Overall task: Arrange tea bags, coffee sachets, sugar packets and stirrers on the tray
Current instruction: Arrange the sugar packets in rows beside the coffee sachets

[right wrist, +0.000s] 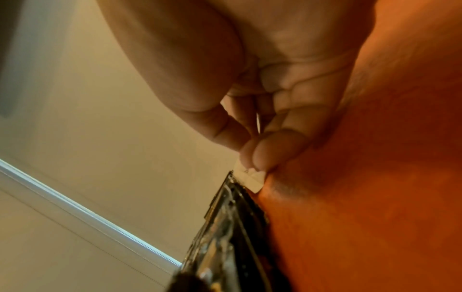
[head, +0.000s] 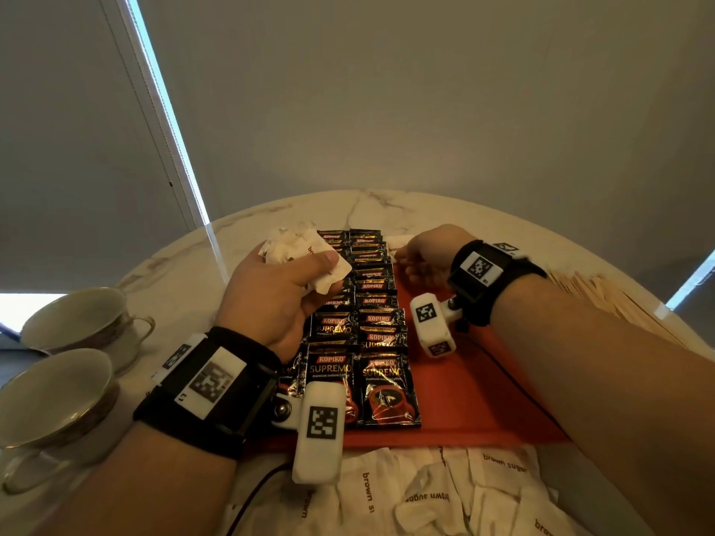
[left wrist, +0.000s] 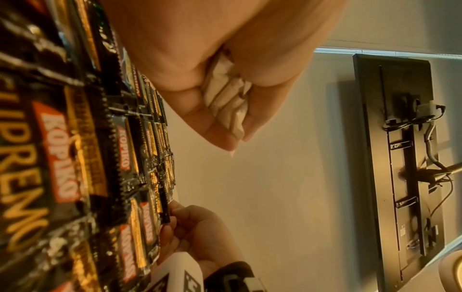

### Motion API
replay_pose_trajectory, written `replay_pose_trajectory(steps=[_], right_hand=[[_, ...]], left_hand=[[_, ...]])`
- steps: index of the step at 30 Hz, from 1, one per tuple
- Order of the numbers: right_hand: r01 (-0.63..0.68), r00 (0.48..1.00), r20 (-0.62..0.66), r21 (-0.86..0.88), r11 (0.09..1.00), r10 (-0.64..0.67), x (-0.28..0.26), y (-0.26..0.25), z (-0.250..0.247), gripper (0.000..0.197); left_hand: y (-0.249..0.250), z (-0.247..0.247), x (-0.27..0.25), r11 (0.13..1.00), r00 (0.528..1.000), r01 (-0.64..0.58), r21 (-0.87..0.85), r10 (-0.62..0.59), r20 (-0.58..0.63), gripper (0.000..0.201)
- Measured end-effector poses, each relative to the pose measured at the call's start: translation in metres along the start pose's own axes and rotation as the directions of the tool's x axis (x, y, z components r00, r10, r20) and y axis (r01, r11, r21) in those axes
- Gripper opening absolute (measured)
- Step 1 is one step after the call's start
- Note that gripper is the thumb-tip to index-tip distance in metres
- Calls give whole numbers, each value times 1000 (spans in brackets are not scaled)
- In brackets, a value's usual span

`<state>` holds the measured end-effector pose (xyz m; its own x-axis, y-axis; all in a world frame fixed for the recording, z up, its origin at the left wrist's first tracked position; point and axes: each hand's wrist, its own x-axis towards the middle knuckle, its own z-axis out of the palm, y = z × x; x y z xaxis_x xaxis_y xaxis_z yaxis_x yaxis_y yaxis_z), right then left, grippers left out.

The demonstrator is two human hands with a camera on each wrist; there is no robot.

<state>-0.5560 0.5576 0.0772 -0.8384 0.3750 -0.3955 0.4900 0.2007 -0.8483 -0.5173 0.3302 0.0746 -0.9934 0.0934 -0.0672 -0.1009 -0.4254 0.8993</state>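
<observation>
A red tray (head: 483, 384) lies on the marble table, with black Kopiko coffee sachets (head: 371, 330) in overlapping columns along its left part. My left hand (head: 278, 292) hovers over the sachets and grips a bunch of white brown-sugar packets (head: 298, 253), which also show between its fingers in the left wrist view, the sugar packets (left wrist: 225, 102). My right hand (head: 421, 253) is at the tray's far end, just right of the sachets, pinching one white sugar packet (head: 398, 241) down against the tray; the pinched packet (right wrist: 250, 177) touches the red tray (right wrist: 362, 217) beside the sachets (right wrist: 225, 237).
More brown-sugar packets (head: 445, 493) lie loose on the table in front of the tray. A pile of wooden stirrers (head: 603, 295) sits to the right. Two teacups (head: 77, 323) stand at the left. A black cable (head: 255, 493) runs from my left wrist.
</observation>
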Motion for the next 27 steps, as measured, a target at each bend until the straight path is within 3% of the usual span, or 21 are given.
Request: replay_pose_trajectory(steps=[4,11,14,16,18,24,27], right_hand=[[6,1000,4,44,999,-6,-1,1,2,30],[116,993,-12,359,926,-120,-29,8,-8,17],[181,952,155,415,891,-266,-59,8,-6,17],[210,884,338,329,921,-322,-76,7,0,26],[268,835,434,218,939,-339,-84,7,7,32],[282,841,349,369,886,-413,-84,6,17,3],[279,865,264,453,847,-426,-82,5,24,11]], left_hand=[[1,1,-2,1000,1000,19,-12,-19,15,32],[1,6,-7,991,991,111,-70,-105,81,21],[3,8,-11,994,991,89,-61,-82,106,20],[2,9,-14,998,992,57,-18,-55,118,20],[1,9,-17,999,993,40,23,-43,114,19],[4,5,-13,998,997,59,18,-59,53,32],[2,2,-10,998,998,39,44,-41,44,41]])
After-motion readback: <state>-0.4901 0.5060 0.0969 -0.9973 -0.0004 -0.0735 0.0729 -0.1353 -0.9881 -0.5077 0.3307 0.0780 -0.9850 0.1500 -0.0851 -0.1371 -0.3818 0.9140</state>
